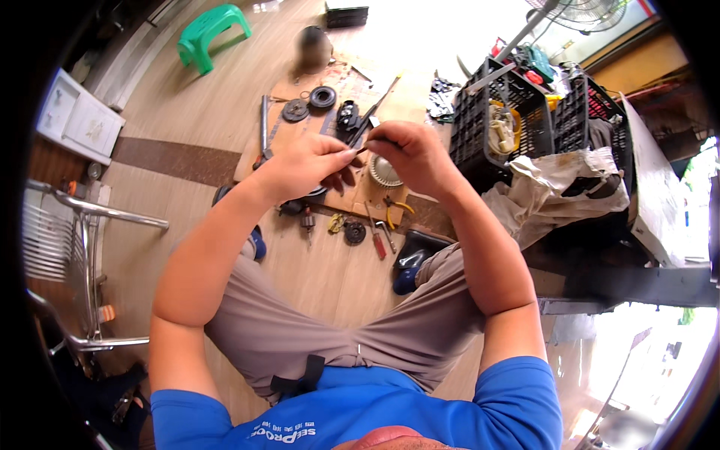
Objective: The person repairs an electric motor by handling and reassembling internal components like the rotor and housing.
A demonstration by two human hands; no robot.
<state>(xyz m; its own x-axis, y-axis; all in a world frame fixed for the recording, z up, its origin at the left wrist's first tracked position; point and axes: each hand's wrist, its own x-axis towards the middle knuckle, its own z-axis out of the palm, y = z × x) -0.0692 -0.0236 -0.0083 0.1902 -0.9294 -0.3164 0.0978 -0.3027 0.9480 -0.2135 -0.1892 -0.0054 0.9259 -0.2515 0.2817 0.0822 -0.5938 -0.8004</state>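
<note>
My left hand (311, 161) and my right hand (409, 154) meet in front of me, above a cardboard sheet (285, 84) on the floor. Both have thumb and fingers pinched together, with a small thin piece between them that is too small to name. Just beyond the fingers lies a long dark tool (382, 97) with a yellow tip. Under my right hand a pale ribbed round part (384, 172) partly shows. Black machine parts (348, 116), a black ring (322, 97) and a grey disc (295, 111) rest on the cardboard beyond my left hand.
Nearer me lie yellow-handled pliers (397, 208), a red-handled screwdriver (378, 244), a black round part (355, 232) and a small motor-like part (307, 221). Black crates (517, 112) with cloths stand to the right. A green stool (214, 34) is far left, a metal-framed chair (97, 210) left.
</note>
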